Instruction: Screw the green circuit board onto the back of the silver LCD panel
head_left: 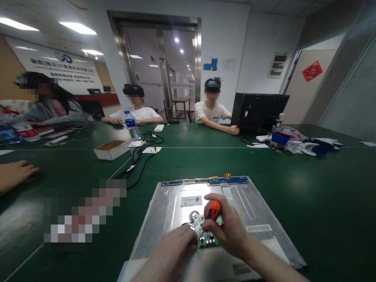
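Observation:
A red-orange screwdriver is wrapped in the fingers of my right hand. Its thin shaft slants down to the left over a small green circuit board. My left hand is at the board's left edge, fingers curled together near the screwdriver's tip; what they pinch is hidden. The board lies on the silver metal back of a flat display panel, which has a blue circuit strip along its far edge. A round metal part shows just behind the board.
Black cables and an open cardboard box lie ahead to the left, near a water bottle. A black monitor stands at the back right beside bags and gloves. Another person's hand rests at the left; several people sit around the table.

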### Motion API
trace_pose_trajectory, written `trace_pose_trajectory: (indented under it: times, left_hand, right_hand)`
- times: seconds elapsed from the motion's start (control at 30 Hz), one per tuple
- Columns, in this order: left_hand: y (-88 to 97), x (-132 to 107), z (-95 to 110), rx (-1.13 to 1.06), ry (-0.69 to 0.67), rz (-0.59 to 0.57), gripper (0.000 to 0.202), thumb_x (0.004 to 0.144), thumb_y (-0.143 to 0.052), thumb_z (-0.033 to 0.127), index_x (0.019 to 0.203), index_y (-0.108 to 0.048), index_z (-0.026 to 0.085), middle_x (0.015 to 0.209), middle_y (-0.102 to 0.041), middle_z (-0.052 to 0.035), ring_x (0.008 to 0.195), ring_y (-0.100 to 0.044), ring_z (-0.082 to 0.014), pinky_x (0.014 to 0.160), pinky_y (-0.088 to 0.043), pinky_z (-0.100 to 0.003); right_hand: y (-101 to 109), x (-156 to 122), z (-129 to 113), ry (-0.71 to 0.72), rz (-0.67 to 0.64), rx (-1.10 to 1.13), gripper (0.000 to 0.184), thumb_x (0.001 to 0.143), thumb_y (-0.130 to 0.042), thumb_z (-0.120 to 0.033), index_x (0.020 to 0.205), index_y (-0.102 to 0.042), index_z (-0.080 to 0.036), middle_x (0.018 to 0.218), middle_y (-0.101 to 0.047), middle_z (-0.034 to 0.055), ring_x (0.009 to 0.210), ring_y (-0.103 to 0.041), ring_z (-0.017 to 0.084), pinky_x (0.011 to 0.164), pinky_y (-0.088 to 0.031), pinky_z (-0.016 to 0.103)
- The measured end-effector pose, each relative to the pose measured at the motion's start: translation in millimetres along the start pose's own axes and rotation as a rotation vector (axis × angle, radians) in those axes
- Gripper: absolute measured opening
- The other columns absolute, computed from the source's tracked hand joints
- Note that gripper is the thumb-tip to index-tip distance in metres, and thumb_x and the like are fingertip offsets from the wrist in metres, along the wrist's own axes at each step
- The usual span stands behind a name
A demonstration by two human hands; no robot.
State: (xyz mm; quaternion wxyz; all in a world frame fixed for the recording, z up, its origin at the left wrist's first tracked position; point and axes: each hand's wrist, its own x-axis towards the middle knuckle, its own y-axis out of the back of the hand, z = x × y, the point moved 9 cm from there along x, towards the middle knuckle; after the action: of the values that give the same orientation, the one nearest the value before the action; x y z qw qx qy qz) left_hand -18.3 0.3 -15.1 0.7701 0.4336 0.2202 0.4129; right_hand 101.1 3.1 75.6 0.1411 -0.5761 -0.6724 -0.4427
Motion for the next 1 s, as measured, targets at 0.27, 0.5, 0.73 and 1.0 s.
trace_pose_trajectory:
  times: [0.27,0.5,0.73,1.0]
  left_hand:
    - [1.8,-2,7,-0.07,-0.063,0.009,0.018,0.086,-0.046,0.01,0.09,-0.058,0.021,0.098,-0.067,-0.0048,0.087,-0.062,-0.0201,0.073,-0.045,-0.028]
    - [1.8,0,6,-0.071,-0.054,-0.007,0.021,0.087,-0.044,0.01,0.094,-0.06,0.021,0.099,-0.068,-0.0054,0.089,-0.063,-0.0211,0.075,-0.046,-0.03]
    - [-0.1,1,2,-0.063,-0.06,0.005,0.023,0.084,-0.045,0.01,0.095,-0.062,0.022,0.099,-0.068,-0.005,0.088,-0.063,-0.0212,0.074,-0.047,-0.029]
    - [-3.8,1,-2,-0.117,-0.076,0.046,0.021,0.085,-0.046,0.011,0.094,-0.061,0.022,0.1,-0.07,-0.0051,0.089,-0.065,-0.0208,0.076,-0.049,-0.028]
  right_hand:
    - [-3,2,-14,0.021,-0.116,0.028,0.072,0.089,-0.048,-0.018,0.152,-0.015,-0.025,0.086,-0.064,0.0008,0.06,-0.055,0.015,0.058,-0.046,0.029]
    - [-5,0,-10,0.003,-0.116,0.026,0.08,0.084,-0.049,-0.012,0.155,-0.011,-0.021,0.078,-0.063,-0.0003,0.057,-0.054,0.014,0.055,-0.045,0.027]
    - [-8,-2,-8,0.011,-0.124,0.006,0.077,0.09,-0.05,-0.019,0.155,-0.01,-0.02,0.077,-0.061,0.0003,0.057,-0.054,0.015,0.052,-0.046,0.027]
    - [-6,-5,-13,0.131,-0.013,-0.01,0.064,0.096,-0.05,-0.023,0.15,-0.017,-0.025,0.082,-0.063,0.0002,0.057,-0.055,0.013,0.052,-0.047,0.025]
